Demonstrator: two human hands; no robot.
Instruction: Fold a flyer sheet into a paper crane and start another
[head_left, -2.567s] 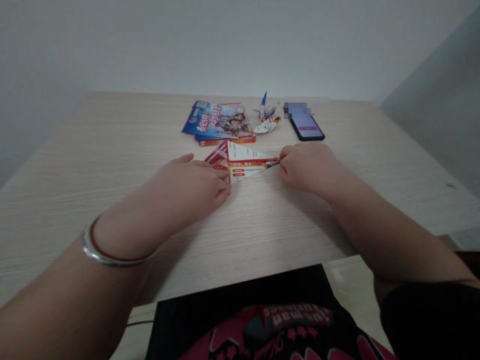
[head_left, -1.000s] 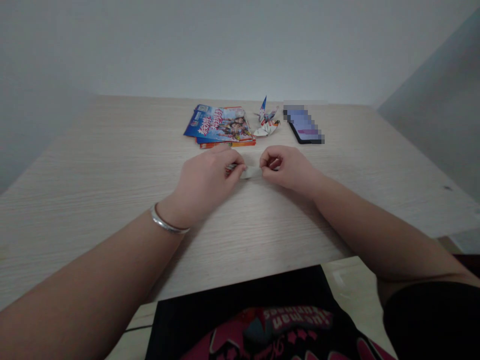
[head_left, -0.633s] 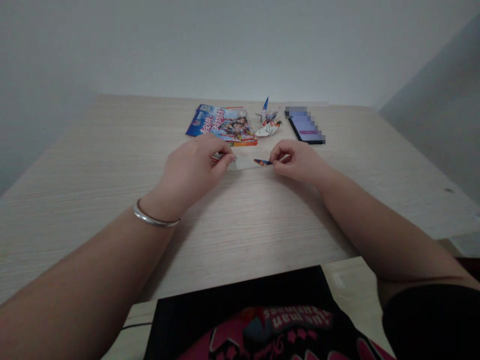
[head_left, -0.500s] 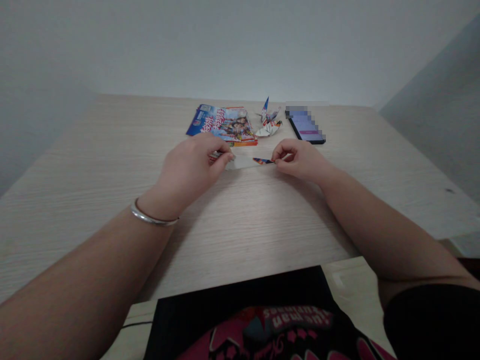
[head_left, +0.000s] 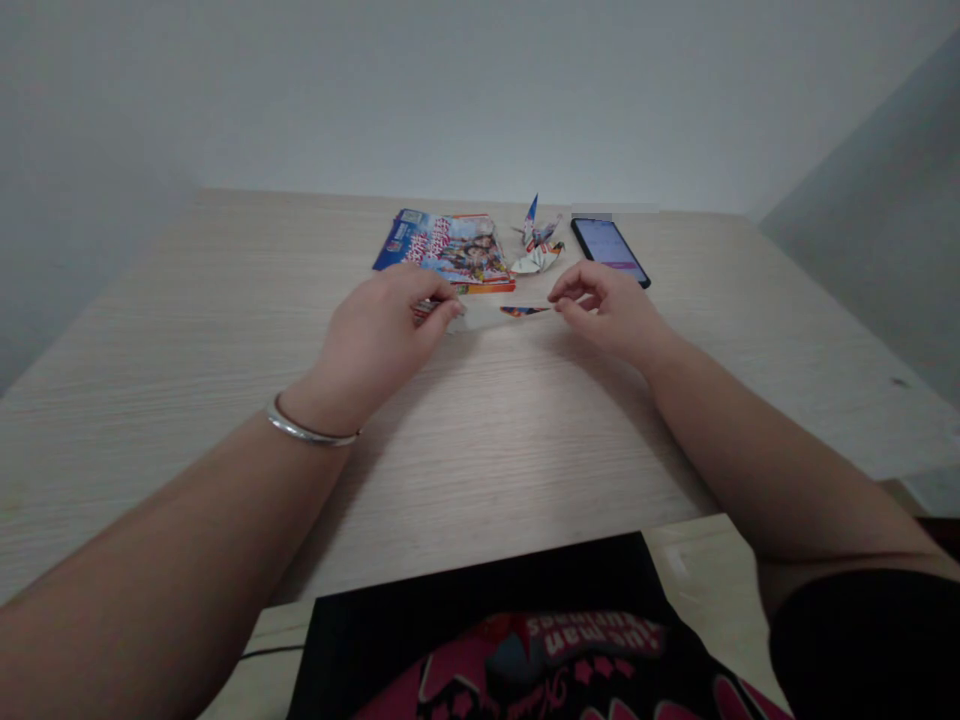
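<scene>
A folded piece of paper [head_left: 486, 318], white with a dark, colourful printed flap, stretches between my hands just above the table. My left hand [head_left: 394, 325] pinches its left end between thumb and fingers. At its right tip, the thumb and fingertips of my right hand [head_left: 607, 312] close on the pointed end of the flap. Just beyond my hands stand folded paper cranes, one with a blue upright point [head_left: 531, 222] and a whiter one [head_left: 536, 260] in front of it.
Behind my left hand lies a stack of printed leaflets [head_left: 450, 250]. A phone [head_left: 611, 252] with a lit screen rests beyond my right hand. The pale wooden table [head_left: 465, 430] meets a wall [head_left: 465, 100] at the back.
Both hands have risen slightly away from me with the paper. My right hand has shifted a little right, and the printed flap looks flatter and longer.
</scene>
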